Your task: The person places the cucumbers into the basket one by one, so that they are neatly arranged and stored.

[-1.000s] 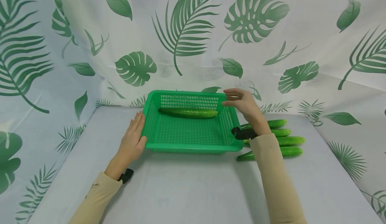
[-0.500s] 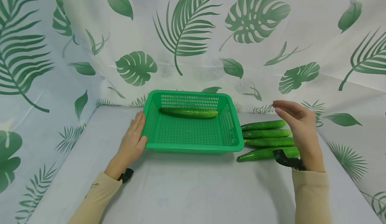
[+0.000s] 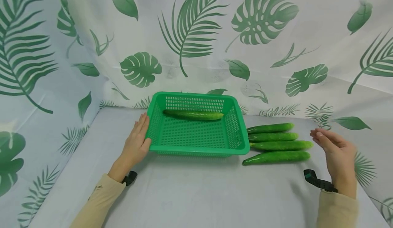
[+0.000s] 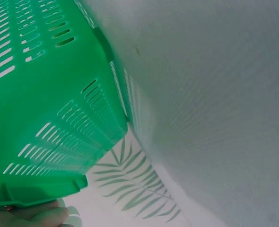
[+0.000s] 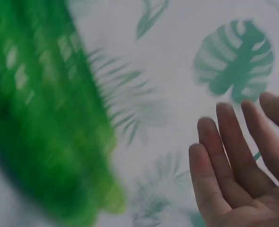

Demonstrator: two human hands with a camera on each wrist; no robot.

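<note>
A green plastic basket (image 3: 196, 150) with slotted walls stands on the table, and one cucumber (image 3: 193, 115) lies inside along its far wall. Against the basket's left side rests my left hand (image 3: 135, 144), its fingers straight along the rim. Several more cucumbers (image 3: 277, 157) lie side by side just right of the basket. Beyond their right ends my right hand (image 3: 339, 154) hovers, holding nothing; in the right wrist view its fingers (image 5: 234, 156) are spread and slightly bent, apart from the blurred cucumbers (image 5: 49, 118). The left wrist view shows the basket's outer wall (image 4: 45, 118) and a few fingertips (image 4: 40, 215) under its rim.
A white cloth with green leaf prints (image 3: 196, 27) hangs behind and at both sides of the table (image 3: 196, 194). Each wrist wears a small black camera mount, the right one (image 3: 319, 180) near the cucumbers' front right.
My right hand has moved from above the basket's right rim to the right, past the cucumbers, and lower. My left hand, the basket and the cucumber in it stay put.
</note>
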